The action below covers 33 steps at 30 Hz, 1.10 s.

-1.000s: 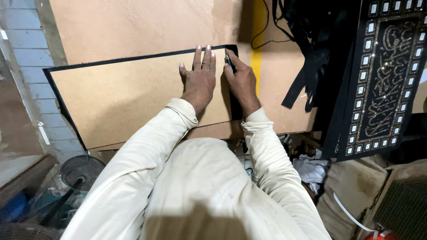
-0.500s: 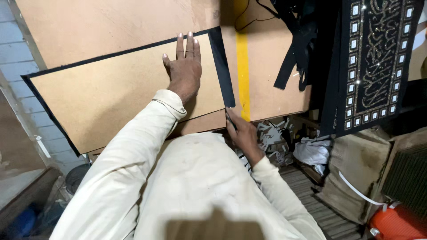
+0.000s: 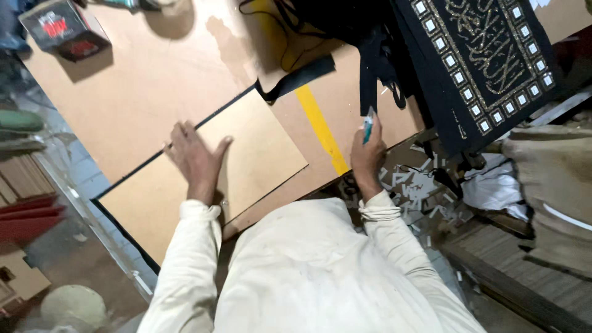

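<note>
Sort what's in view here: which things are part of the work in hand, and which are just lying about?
In use:
- rectangular brown board with black edging, under the left hand
- small blue cutter, in the right hand

Lying about:
- black ornate gold-patterned panel
- dark box
- white scraps

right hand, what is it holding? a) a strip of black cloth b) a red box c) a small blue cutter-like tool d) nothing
c: the right hand is closed around a small blue tool that sticks up above the fingers, over the brown worktop, while the left hand lies flat on the board.
</note>
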### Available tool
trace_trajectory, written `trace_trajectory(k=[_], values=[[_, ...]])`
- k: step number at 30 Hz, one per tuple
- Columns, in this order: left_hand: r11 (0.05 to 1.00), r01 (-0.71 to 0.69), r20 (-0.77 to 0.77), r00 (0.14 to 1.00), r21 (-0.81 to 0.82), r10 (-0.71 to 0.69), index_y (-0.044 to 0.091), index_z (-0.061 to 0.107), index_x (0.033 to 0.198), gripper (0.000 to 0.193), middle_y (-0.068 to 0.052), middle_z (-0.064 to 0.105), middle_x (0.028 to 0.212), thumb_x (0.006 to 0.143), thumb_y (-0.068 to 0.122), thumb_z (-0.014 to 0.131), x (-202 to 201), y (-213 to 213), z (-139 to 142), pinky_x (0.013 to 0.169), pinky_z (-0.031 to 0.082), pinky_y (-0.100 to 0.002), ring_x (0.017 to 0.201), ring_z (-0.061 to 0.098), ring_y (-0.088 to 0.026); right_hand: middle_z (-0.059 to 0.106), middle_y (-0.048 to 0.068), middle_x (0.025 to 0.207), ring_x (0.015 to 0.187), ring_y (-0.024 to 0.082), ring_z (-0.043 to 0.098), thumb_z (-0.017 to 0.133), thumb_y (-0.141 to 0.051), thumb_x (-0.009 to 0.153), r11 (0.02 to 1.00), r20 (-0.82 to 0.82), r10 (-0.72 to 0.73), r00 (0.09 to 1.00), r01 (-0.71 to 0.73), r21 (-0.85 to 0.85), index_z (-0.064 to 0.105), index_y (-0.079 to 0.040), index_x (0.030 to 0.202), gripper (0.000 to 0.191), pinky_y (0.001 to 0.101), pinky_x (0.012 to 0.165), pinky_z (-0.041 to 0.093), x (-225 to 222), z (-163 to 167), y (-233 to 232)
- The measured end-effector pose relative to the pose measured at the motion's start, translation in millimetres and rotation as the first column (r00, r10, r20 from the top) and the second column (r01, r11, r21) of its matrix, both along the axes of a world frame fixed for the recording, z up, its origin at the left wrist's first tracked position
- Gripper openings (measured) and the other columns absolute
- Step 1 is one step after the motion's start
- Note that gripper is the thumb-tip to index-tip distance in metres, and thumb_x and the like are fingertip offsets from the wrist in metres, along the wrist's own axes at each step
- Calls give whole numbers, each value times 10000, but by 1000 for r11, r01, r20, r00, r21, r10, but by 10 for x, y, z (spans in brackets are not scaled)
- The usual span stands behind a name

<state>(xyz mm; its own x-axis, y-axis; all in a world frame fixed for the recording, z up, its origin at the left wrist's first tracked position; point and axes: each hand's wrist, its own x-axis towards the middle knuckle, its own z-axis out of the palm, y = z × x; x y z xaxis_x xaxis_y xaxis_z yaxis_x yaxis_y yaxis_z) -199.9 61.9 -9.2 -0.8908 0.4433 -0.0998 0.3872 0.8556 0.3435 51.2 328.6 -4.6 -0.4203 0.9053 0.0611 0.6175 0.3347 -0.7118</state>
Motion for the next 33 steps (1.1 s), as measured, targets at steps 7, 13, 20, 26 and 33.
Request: trace_trajectory(k=[7,13,20,26,33], values=[[999,-32,-197,980,14,34,8,679,1191,484,-215,623,1212,947,417,764,173,-1140,-44,1071,384,-534,1189,523,-408,713,151,786,620,284,724,599,-240,989,951,70,148,986,-123,-283,604,-135,1370,395,419,635,572,298,44,164],[952,-305,143,941,-24,306,-13,634,781,515,-126,635,770,885,462,805,426,-1365,354,713,473,-402,754,530,-273,713,133,731,612,269,701,634,-228,961,938,84,200,976,-166,-303,619,-111,1293,352,424,606,551,261,-7,363],[847,-454,407,854,276,325,6,717,804,335,37,533,660,946,302,783,939,-1438,1075,541,359,-245,615,422,-57,624,74,700,470,160,595,607,-123,958,554,-245,309,919,-383,-739,567,-50,1266,319,359,406,501,334,135,847],[390,-496,237,802,776,547,51,672,956,173,42,634,826,1023,200,727,1307,-1411,1433,657,420,-191,719,513,-34,640,66,713,482,148,603,620,-116,961,478,-305,442,844,-509,-716,571,-44,1282,333,335,429,511,375,32,1000],[10,-526,282,471,851,836,19,670,943,240,-13,679,914,1045,235,684,1532,-1074,576,761,524,-285,832,600,-120,641,62,763,565,113,626,616,-136,986,434,-371,504,780,-600,-672,562,-16,1286,327,307,453,541,402,-79,985]])
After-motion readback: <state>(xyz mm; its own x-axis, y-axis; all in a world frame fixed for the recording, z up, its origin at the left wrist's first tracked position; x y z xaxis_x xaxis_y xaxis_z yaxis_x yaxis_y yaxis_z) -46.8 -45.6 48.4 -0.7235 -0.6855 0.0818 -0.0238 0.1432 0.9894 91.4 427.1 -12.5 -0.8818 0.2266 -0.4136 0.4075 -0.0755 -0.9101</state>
